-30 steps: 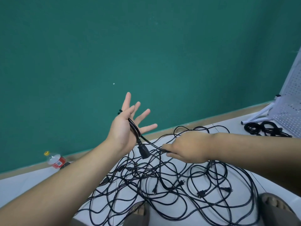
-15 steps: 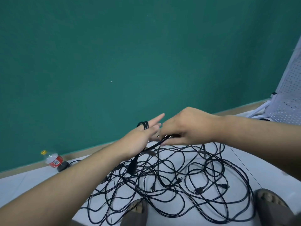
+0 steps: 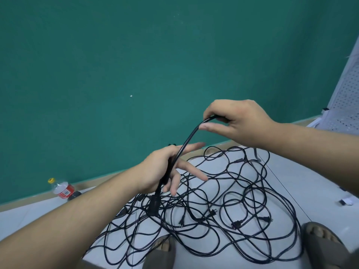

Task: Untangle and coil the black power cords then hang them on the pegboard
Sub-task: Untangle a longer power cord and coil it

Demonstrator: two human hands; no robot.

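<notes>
While the coil builds: right grip (image 3: 239, 123) has risen from the tangle (image 3: 233, 200), pinching the power cord (image 3: 186, 144);
Left grip (image 3: 157, 169): fingers splayed, thumb pinning cord loops; connector (image 3: 154, 202) dangling;
Rest of cords: spread on the floor (image 3: 310, 181) beneath;
Meaning: likely another wrap coming; pegboard (image 3: 347, 100) waits

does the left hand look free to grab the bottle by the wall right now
Probably not yet: the left hand is holding the black power cord against its palm, and the right hand pinches the same cord. The way to the bottle itself looks unobstructed.
</notes>
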